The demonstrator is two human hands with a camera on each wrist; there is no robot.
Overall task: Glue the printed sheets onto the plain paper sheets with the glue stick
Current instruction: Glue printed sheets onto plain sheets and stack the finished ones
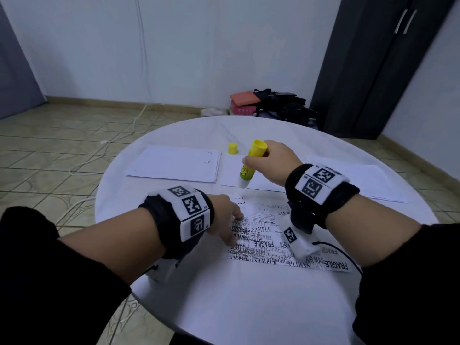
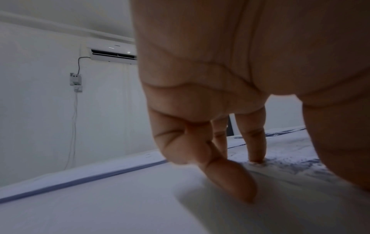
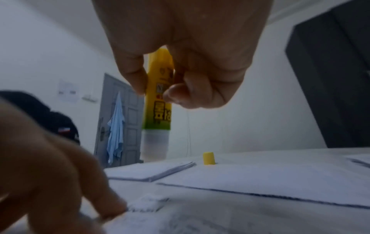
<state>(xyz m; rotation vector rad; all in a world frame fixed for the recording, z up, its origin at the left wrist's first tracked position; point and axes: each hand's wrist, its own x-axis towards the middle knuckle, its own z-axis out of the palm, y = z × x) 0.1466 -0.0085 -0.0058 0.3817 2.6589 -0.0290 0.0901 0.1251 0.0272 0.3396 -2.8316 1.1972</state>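
Observation:
A printed sheet (image 1: 263, 230) with black stamp lettering lies at the table's middle. My left hand (image 1: 231, 229) presses its left edge with straight fingers (image 2: 257, 142). My right hand (image 1: 273, 161) grips the uncapped yellow glue stick (image 1: 252, 163) and holds it tip down by the sheet's far left corner. Whether the tip touches paper is unclear. In the right wrist view the glue stick (image 3: 158, 110) stands nearly upright between finger and thumb of my right hand (image 3: 176, 88). A single plain sheet (image 1: 263, 181) lies just beyond the printed one.
The yellow cap (image 1: 232, 148) stands upright on the round white table (image 1: 249, 307) behind the glue stick. A stack of plain paper (image 1: 174, 163) lies at the back left, more sheets (image 1: 368, 183) at the right. Bags and boxes (image 1: 268, 103) sit on the floor beyond.

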